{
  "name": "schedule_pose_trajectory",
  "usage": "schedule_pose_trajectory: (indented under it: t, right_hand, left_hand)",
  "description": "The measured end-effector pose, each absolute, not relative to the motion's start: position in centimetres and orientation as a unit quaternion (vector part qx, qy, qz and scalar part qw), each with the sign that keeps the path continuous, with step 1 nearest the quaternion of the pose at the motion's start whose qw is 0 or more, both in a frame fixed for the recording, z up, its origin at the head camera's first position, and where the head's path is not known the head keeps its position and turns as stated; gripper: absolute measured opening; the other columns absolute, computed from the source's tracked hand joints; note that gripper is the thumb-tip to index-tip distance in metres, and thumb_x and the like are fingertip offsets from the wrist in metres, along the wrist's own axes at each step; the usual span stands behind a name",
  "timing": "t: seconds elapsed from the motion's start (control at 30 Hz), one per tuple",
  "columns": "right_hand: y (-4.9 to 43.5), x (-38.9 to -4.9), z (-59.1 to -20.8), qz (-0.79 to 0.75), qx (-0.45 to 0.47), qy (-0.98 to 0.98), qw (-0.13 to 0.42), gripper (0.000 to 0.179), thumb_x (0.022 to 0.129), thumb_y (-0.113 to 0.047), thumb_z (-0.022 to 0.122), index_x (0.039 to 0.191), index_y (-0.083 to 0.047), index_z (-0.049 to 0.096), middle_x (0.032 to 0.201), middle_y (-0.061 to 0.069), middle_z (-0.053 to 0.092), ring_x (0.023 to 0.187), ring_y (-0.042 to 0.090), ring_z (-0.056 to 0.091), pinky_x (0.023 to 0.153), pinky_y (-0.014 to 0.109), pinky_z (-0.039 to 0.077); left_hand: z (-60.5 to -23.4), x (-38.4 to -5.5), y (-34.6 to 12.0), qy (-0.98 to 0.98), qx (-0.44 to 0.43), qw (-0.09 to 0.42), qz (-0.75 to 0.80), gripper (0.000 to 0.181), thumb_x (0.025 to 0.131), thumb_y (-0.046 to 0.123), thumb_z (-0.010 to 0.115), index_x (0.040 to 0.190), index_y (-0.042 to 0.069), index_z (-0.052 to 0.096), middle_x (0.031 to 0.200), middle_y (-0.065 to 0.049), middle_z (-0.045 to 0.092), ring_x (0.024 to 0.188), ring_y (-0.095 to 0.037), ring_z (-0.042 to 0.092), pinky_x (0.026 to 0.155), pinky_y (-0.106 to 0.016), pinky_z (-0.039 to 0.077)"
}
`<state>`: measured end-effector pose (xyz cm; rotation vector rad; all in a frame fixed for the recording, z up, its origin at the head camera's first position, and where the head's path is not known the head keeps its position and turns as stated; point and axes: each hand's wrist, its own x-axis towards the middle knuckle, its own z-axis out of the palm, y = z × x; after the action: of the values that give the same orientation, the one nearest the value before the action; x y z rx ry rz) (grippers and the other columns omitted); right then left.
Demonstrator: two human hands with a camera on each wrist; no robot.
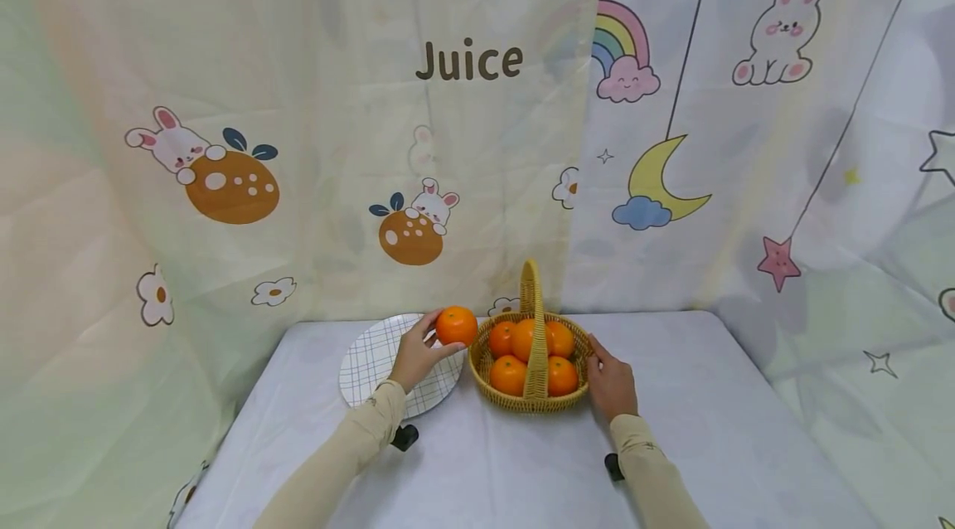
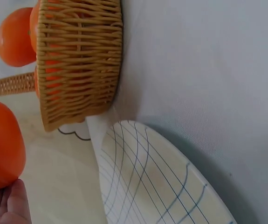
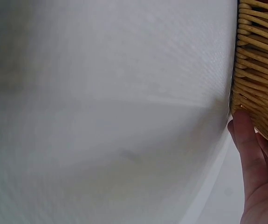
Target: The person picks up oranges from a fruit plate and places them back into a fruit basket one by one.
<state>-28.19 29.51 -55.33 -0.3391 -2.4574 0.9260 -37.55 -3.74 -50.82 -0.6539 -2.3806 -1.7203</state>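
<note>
My left hand [image 1: 416,356] holds an orange [image 1: 457,326] between thumb and fingers, above the right part of a round white plate [image 1: 366,363] with blue grid lines. In the left wrist view, fingertips show under the held orange [image 2: 2,144]. Just right of the plate stands a wicker basket [image 1: 515,405] with a tall arched handle [image 1: 535,347] and several oranges [image 1: 508,376] inside. My right hand [image 1: 613,384] grips the basket's right side near the rim. The right wrist view shows fingers [image 3: 249,154] against the woven wall [image 3: 259,70]; the thumb's hold is partly hidden.
A white cloth [image 1: 477,471] covers the table. Behind it hangs a printed curtain [image 1: 477,131] with cartoon rabbits, a moon and the word Juice, close to the table's back edge. A black strap end [image 1: 405,437] hangs below the left wrist, another [image 1: 614,467] by the right.
</note>
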Motion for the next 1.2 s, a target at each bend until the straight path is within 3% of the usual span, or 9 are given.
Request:
schedule_pose_trajectory:
  t: [0.37, 0.7, 0.93, 1.2]
  right_hand:
    - [30.0, -28.3, -55.4, 0.333, -0.111, -0.898, 0.266, 0.038, 0.091, -0.023, 0.038, 0.128, -0.018, 0.045, 0.054, 0.003, 0.050, 0.043, 0.016, 0.032, 0.054, 0.029, 0.037]
    - [29.6, -28.1, -55.3, 0.347, -0.125, -0.898, 0.239, 0.040, 0.091, -0.024, 0.037, 0.130, -0.021, 0.042, 0.059, 0.003, 0.048, 0.049, 0.018, 0.037, 0.058, 0.029, 0.038]
    - [29.6, -28.3, -55.5, 0.346, -0.133, -0.898, 0.236, 0.040, 0.091, -0.025, 0.036, 0.131, -0.023, 0.041, 0.058, 0.004, 0.048, 0.047, 0.020, 0.039, 0.059, 0.029, 0.038]
    - [29.7, -28.4, -55.6, 0.347, -0.124, -0.897, 0.246, 0.039, 0.090, -0.024, 0.039, 0.129, -0.021, 0.043, 0.082, 0.010, 0.063, 0.055, 0.018, 0.044, 0.063, 0.030, 0.040]
  left_hand:
    - [-50.6, -37.1, -1.9, -0.779, -0.246, 0.060, -0.574, 0.070, 0.064, 0.031, 0.076, 0.126, 0.019, 0.044, 0.123, 0.003, 0.047, 0.112, -0.017, 0.045, 0.088, -0.034, 0.041]
    - [-50.8, -36.8, -0.4, -0.785, -0.258, 0.054, -0.561, 0.071, 0.065, 0.033, 0.075, 0.127, 0.019, 0.043, 0.125, 0.005, 0.046, 0.112, -0.015, 0.044, 0.087, -0.034, 0.042]
    - [-51.2, -36.7, 0.2, -0.793, -0.259, 0.038, -0.550, 0.074, 0.064, 0.032, 0.076, 0.128, 0.018, 0.042, 0.129, 0.000, 0.043, 0.115, -0.017, 0.042, 0.089, -0.036, 0.041]
    - [-52.4, -37.1, 0.5, -0.796, -0.254, 0.027, -0.549, 0.074, 0.061, 0.036, 0.076, 0.126, 0.024, 0.044, 0.125, 0.008, 0.045, 0.114, -0.014, 0.042, 0.089, -0.035, 0.041]
